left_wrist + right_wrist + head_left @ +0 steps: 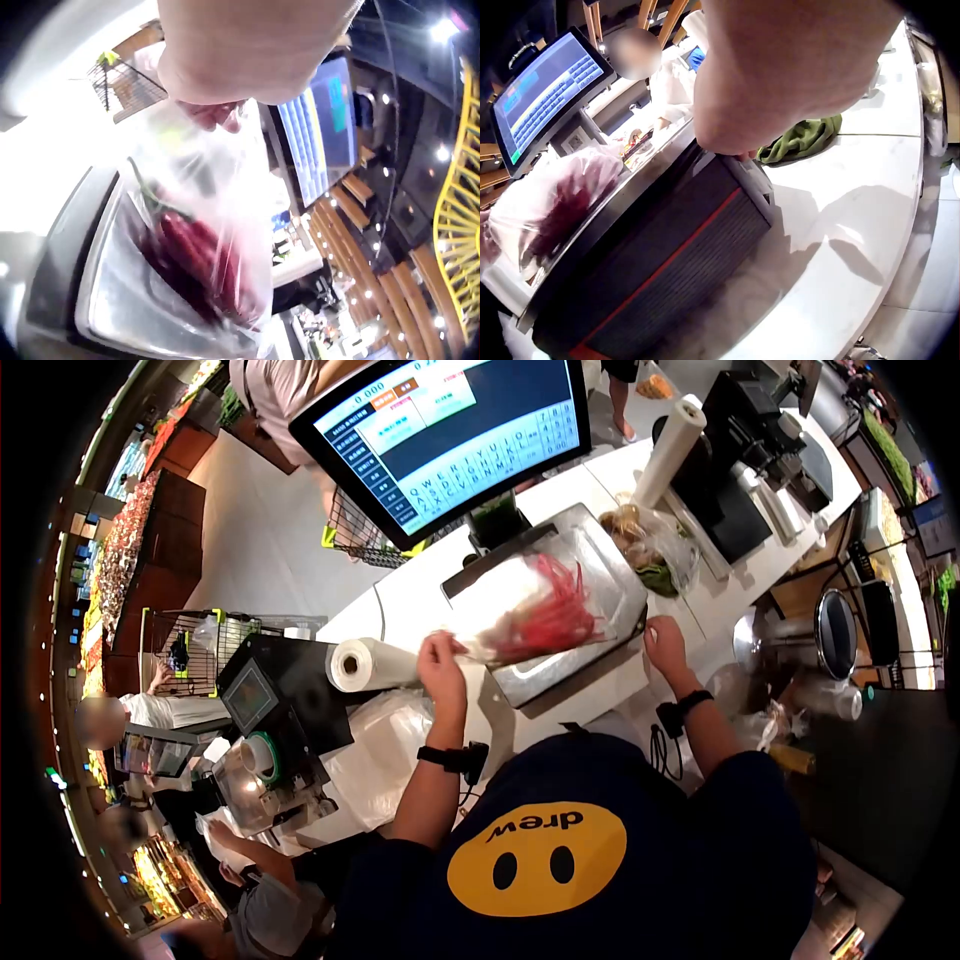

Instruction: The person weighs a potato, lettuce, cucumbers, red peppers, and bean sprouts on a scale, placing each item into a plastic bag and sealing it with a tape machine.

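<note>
A clear plastic bag of long red chili peppers [548, 610] lies on the metal pan of a weighing scale [610, 565]. My left hand [440, 668] pinches the gathered neck of the bag at the pan's left side. Through the film in the left wrist view, red peppers [199, 259] and a green stem show. Beside the scale's right corner is my right hand [667, 647], its fingers loosely bent and holding nothing. From the right wrist, the hand [780, 75] hides most of its own fingers behind the scale's corner.
A touchscreen [450, 440] with a keyboard display stands behind the scale. Plastic bag rolls [372, 665] lie at the left and stand at the back right. Another bag of produce [650, 545] sits right of the scale. A green cloth [802, 140] lies on the white counter [855, 172].
</note>
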The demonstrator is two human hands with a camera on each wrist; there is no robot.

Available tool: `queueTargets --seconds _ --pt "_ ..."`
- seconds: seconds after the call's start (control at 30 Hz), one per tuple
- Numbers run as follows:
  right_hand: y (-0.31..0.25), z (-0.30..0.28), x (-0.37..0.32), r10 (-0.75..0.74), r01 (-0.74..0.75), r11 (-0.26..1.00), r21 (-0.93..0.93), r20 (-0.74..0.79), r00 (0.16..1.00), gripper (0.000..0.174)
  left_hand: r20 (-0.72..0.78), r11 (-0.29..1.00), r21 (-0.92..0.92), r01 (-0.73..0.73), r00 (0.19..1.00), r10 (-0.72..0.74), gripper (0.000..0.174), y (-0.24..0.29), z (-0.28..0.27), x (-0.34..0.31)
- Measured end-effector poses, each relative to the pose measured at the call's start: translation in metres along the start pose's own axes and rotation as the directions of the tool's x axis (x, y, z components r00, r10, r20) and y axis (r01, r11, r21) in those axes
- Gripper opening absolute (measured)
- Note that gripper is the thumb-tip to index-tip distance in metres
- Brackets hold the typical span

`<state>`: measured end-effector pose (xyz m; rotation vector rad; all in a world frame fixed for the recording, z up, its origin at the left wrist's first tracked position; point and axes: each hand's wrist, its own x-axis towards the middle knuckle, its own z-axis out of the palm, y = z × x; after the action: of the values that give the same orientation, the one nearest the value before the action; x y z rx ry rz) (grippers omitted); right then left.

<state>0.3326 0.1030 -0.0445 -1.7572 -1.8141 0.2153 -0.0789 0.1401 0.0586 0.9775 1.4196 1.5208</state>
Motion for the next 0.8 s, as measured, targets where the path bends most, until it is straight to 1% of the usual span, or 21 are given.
queueTargets --seconds 0.03,0.07,0.13,0.23,0.33,0.37,0.4,0.43,0.47,0.5,0.53,0.57,0.67,0.8 --pt "-0.001 0.001 0.0 0.005 -0.005 1.0 -0.004 0.0 1.0 0.007 -0.063 0.995 -0.085 0.047 0.997 -0.052 0.025 -0.002 -0.005 0.003" --pt "0.0 0.001 0.001 0.008 -0.008 1.0 -0.01 -0.002 1.0 0.007 -0.116 0.987 -0.117 0.107 0.986 -0.121 0.026 -0.004 -0.009 0.005" --pt "0.001 0.002 0.0 0.023 -0.023 1.0 -0.02 0.005 1.0 0.006 -0.13 0.963 -0.168 0.213 0.963 -0.235 0.027 -0.012 -0.016 0.008" --pt "0.003 0.001 -0.006 0.046 -0.045 0.999 -0.031 0.036 0.998 0.007 -0.124 0.93 -0.181 0.321 0.93 -0.346 0.025 -0.025 -0.024 0.01" --pt "0.008 -0.008 -0.02 0.239 -0.239 0.968 0.076 0.009 0.971 0.014 -0.012 0.905 -0.198 0.378 0.922 -0.388 0.02 -0.03 -0.032 0.011" --pt "0.025 -0.018 -0.033 0.4 -0.387 0.901 0.198 -0.032 0.916 0.018 -0.054 0.915 -0.149 0.375 0.921 -0.386 0.016 -0.028 -0.03 0.006" --pt "0.048 -0.014 -0.04 0.54 -0.495 0.802 0.334 -0.053 0.84 0.022 -0.041 0.913 -0.145 0.381 0.92 -0.391 0.016 -0.031 -0.034 0.005" --pt "0.072 -0.01 -0.048 0.667 -0.572 0.675 0.467 -0.056 0.743 0.027 -0.029 0.924 -0.122 0.362 0.93 -0.368 0.015 -0.033 -0.038 0.003" --pt "0.098 -0.007 -0.06 0.74 -0.64 0.618 0.456 -0.063 0.67 0.031 -0.015 0.935 -0.099 0.341 0.939 -0.344 0.015 -0.036 -0.042 0.0" --pt "0.123 -0.003 -0.071 0.804 -0.701 0.554 0.449 -0.07 0.59 0.036 -0.016 0.932 -0.066 0.357 0.933 -0.359 0.015 -0.035 -0.042 -0.003" --pt "0.125 -0.011 -0.074 0.859 -0.754 0.483 0.444 -0.074 0.507 0.041 -0.022 0.928 -0.032 0.37 0.928 -0.371 0.015 -0.032 -0.044 -0.005" --pt "0.129 -0.02 -0.077 0.912 -0.794 0.332 0.509 0.041 0.407 0.044 0.02 0.936 -0.014 0.352 0.936 -0.351 0.015 -0.041 -0.051 -0.005" --pt "0.161 -0.018 -0.09 0.889 -0.822 0.29 0.49 0.18 0.421 0.047 0.031 0.935 0.0 0.355 0.934 -0.355 0.016 -0.033 -0.05 -0.011" --pt "0.178 -0.014 -0.086 0.846 -0.85 0.335 0.408 0.268 0.462 0.04 0.019 0.935 0.075 0.347 0.937 -0.349 0.015 -0.024 -0.045 -0.012"
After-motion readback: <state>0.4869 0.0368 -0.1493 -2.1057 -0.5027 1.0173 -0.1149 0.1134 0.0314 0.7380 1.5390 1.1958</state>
